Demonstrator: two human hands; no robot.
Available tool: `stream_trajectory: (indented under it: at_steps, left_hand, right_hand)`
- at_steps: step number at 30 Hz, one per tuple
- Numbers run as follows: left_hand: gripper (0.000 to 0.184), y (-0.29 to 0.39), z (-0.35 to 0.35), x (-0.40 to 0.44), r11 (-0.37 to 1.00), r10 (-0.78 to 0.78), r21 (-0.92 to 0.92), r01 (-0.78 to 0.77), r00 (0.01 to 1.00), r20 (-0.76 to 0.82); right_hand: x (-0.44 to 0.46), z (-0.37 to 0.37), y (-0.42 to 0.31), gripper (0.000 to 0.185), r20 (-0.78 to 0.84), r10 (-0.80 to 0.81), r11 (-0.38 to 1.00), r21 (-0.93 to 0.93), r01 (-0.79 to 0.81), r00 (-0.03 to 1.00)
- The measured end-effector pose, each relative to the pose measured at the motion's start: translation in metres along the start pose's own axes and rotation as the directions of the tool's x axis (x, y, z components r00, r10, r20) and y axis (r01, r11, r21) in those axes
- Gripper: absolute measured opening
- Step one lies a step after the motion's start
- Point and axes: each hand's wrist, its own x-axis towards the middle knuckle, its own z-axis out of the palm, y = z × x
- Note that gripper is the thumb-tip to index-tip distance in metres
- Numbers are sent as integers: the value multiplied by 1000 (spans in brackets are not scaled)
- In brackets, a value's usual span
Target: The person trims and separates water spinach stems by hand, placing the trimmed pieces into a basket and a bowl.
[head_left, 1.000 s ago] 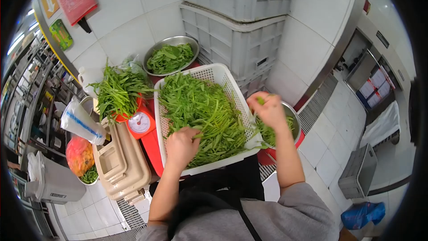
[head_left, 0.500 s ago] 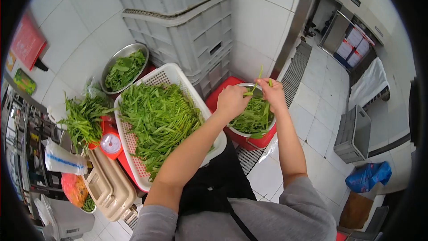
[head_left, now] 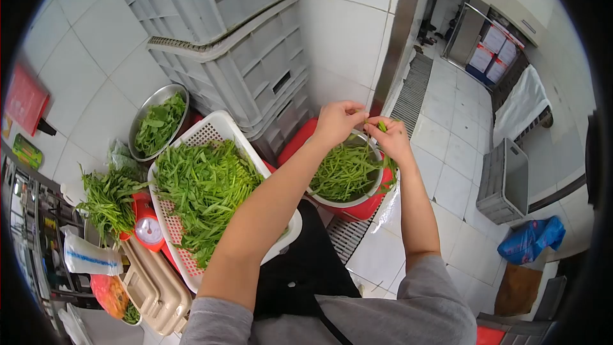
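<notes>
My left hand is closed in a pinch above a metal bowl, gripping the end of a green stem. Close beside it, my right hand is closed on the same leafy green, whose leaves hang past the bowl's rim. Cut or snapped green stems and leaves fill the bowl, which rests on a red stool or box. To the left, a white perforated basket holds a large heap of long-leaved greens, resembling water spinach. The fingertips hide part of the stem.
Grey crates are stacked against the tiled wall. Left of the basket are another metal bowl of leaves, a red dial scale with greens on it, and a beige lid. A grey bin and blue bag stand right.
My hands have come closer together, fingertips nearly meeting over the bowl. Leaves now hang below my right hand, and the upright stem tip is gone. The view has shifted slightly.
</notes>
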Motion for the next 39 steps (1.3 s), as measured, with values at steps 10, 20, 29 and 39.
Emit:
stream_trajectory:
  at_steps: [10, 20, 29, 39]
  left_hand:
    - [19, -9, -27, -25, 833, -217, -520, 187, 976, 4]
    - [34, -76, -69, -29, 985, 15, 169, 24, 974, -225]
    - [19, -58, -196, -134, 910, -200, 322, 261, 957, -208]
    - [26, -130, -166, -214, 831, -378, 354, 430, 902, -208]
  right_hand:
    - [-13, 40, -33, 11, -198, -130, 976, 145, 160, 972]
    - [-40, -2, -46, 9, -468, -520, 831, -473, 295, 715]
    - [-48, 71, -59, 11, -437, -268, 962, -83, 258, 859]
    - [-64, 158, -128, 7, -165, -304, 923, 194, 333, 938]
